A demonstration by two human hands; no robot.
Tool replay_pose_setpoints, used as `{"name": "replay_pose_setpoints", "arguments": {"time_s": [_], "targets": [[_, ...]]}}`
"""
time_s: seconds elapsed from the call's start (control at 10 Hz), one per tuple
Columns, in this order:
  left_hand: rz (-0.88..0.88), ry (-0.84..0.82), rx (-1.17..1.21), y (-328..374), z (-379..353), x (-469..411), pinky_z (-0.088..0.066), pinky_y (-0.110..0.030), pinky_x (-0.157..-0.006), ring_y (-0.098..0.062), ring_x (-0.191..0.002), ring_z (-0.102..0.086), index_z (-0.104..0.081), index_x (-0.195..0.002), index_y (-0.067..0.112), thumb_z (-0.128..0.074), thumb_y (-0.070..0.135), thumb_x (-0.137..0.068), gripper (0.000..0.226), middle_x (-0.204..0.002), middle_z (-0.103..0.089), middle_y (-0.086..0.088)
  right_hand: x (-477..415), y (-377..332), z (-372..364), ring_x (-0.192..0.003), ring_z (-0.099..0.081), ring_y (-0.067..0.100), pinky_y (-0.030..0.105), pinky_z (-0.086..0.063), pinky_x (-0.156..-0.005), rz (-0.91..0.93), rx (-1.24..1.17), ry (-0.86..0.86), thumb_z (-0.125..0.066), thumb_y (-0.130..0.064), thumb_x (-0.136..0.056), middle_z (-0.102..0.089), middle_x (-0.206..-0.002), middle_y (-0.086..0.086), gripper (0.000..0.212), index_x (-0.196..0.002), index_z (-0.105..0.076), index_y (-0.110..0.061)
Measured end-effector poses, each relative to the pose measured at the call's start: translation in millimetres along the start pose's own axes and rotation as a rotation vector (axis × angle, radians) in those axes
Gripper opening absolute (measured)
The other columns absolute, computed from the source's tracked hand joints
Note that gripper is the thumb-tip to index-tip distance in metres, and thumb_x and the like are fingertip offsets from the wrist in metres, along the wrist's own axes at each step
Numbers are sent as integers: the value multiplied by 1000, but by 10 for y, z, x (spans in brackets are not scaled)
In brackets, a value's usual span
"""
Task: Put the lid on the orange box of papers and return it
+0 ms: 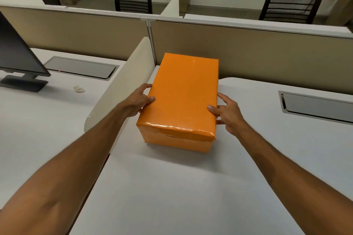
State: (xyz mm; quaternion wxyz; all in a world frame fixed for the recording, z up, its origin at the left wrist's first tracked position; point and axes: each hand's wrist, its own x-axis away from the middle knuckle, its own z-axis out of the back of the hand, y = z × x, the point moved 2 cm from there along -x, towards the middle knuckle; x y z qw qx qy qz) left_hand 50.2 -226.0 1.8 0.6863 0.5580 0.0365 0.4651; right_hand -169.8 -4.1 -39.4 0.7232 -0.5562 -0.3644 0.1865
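The orange box [183,97] rests on the white desk [172,187], its far end near the beige partition. Its orange lid covers the top, so the papers inside are hidden. My left hand [138,101] grips the box's left side, thumb on the lid's top edge. On the opposite side, my right hand [227,112] presses against the box with its thumb resting on the lid and fingers spread along the wall.
A curved white divider [122,86] stands just left of the box. A monitor [17,53] and a crumpled white scrap [79,89] are on the left desk. Cable hatches [315,107] are set in both desks. Beige partition [248,53], chairs and plants lie behind.
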Motion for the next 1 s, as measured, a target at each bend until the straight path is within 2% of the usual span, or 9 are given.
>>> {"name": "replay_pose_setpoints", "arguments": {"time_s": [0.2,0.4,0.5,0.6,0.7,0.8,0.9,1.0], "targets": [[7,-4,41,-52,230,-254,-42,-51,-88,-31,-114,-50,-28,-149,34,-56,21,-97,60,-145,-47,-14,-224,-42,-241,-107,-61,28,45,-56,-72,8,11,16,-74,-21,-86,-59,-132,7,76,-150,-36,-30],[1,-21,16,-28,295,-368,-43,-50,-85,-30,-110,-51,-25,-150,35,-54,22,-98,61,-143,-47,-13,-341,-77,-302,-107,-59,26,41,-53,-68,2,59,25,-71,-23,-88,-57,-133,5,73,-150,-34,-32],[-9,-12,-32,2,290,-369,-44,-52,-89,-31,-114,-50,-22,-152,34,-52,24,-100,61,-147,-43,-12,-355,-100,-310,-109,-59,28,48,-54,-75,11,113,26,-70,-25,-89,-54,-140,9,74,-151,-31,-33],[-46,56,-179,50,254,-328,-41,-55,-103,-38,-131,-47,-21,-155,27,-50,26,-100,62,-153,-39,-13,-327,-148,-285,-119,-58,35,55,-53,-85,15,227,-2,-70,-34,-88,-53,-142,10,77,-153,-28,-33],[-134,150,-395,91,186,-264,-38,-53,-108,-40,-135,-43,-22,-155,17,-48,27,-101,61,-154,-38,-18,-262,-202,-245,-119,-58,35,48,-53,-83,53,347,-29,-66,-46,-88,-53,-144,11,77,-153,-29,-28],[-203,244,-553,129,103,-143,-38,-54,-108,-41,-135,-44,-22,-155,15,-43,30,-103,59,-153,-38,-20,-156,-254,-171,-122,-57,34,50,-50,-93,64,424,-23,-63,-52,-88,-53,-144,13,75,-150,-34,-23],[-289,328,-669,226,-66,19,-42,-55,-104,-40,-131,-46,-20,-156,21,-38,38,-103,59,-151,-40,-20,-64,-268,-9,-126,-54,33,43,-47,-95,103,549,4,-63,-48,-90,-52,-144,14,68,-147,-40,-20],[-388,317,-728,369,-300,177,-42,-55,-104,-38,-134,-44,-20,-157,23,-37,45,-102,61,-153,-39,-18,91,-322,181,-126,-54,29,33,-45,-89,184,613,59,-65,-40,-92,-53,-144,13,62,-145,-44,-17]]}}
